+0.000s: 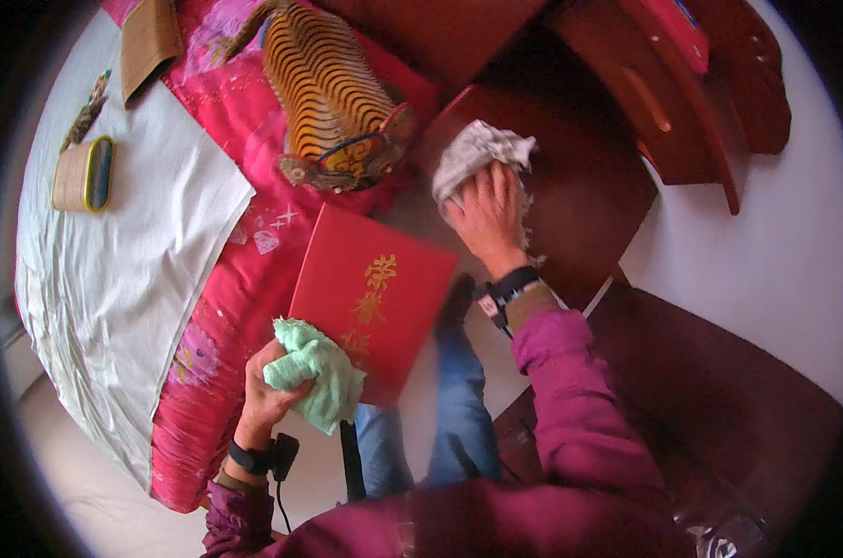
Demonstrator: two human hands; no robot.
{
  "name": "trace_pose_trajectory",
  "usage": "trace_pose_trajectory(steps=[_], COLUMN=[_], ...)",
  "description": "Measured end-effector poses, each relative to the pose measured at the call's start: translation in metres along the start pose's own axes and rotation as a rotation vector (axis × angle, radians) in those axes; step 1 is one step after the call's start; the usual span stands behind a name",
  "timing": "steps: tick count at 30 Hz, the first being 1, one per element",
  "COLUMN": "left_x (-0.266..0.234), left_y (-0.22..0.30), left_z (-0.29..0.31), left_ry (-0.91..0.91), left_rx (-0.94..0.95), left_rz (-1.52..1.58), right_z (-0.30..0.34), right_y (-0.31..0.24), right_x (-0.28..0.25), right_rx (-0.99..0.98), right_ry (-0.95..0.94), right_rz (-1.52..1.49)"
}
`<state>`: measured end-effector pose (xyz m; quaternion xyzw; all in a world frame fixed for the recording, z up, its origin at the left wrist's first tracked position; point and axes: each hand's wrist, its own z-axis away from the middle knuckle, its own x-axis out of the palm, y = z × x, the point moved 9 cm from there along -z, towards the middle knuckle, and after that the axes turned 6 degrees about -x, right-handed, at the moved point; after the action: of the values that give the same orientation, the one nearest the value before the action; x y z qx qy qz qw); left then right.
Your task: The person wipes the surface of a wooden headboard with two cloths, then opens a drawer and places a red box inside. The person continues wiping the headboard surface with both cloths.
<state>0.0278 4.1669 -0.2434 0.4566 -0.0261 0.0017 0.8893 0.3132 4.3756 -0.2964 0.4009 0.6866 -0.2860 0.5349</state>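
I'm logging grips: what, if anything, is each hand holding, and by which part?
Left hand: the green cloth, by its left side; whether it also grips the red folder is hidden. Right hand: the grey cloth, from above, at its near part.

Red folder [370, 302] — partly behind green cloth [321, 377]

The folder [375, 302] was red, gold-lettered; the left cloth [321, 379], mint green; the right cloth [475, 151], greyish white; the tiger figure [326, 84], orange-and-black striped.
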Motion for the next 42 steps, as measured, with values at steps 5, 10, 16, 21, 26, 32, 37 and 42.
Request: trace_pose_trajectory(steps=[5, 10, 16, 21, 26, 32, 37, 42], left_x=[0.046, 0.081, 0.083, 0.074, 0.08, 0.103, 0.11, 0.101], left_y=[0.026, 0.04, 0.043, 0.048, 0.059, 0.052, 0.02, -0.014], left_z=[-0.023, -0.038, -0.042, -0.034, -0.033, -0.059, -0.082, -0.086], left_ry=[-0.084, -0.16, -0.105, 0.04, 0.095, -0.033, -0.073, -0.046], left_rx=[-0.034, -0.029, -0.053, -0.091, -0.07, -0.069, -0.096, -0.152], left_rz=[0.051, 0.06, 0.027, 0.01, 0.008, 0.043, 0.132, 0.195], right_z=[0.117, 0.178, 0.039, -0.078, -0.037, 0.123, 0.108, -0.037], right_y=[0.095, 0.19, 0.229, 0.15, 0.09, 0.212, 0.28, 0.26], right_x=[-0.025, -0.05, -0.026, 0.003, -0.007, -0.038, -0.008, 0.044], right_rx=[0.254, 0.581, 0.507, 0.334, 0.037, 0.463, 0.301, -0.003], right_ry=[-0.158, -0.063, -0.069, 0.024, 0.134, -0.039, -0.106, 0.055], right_rz=[0.068, 0.198, 0.224, -0.007, -0.222, -0.296, 0.099, 0.037])
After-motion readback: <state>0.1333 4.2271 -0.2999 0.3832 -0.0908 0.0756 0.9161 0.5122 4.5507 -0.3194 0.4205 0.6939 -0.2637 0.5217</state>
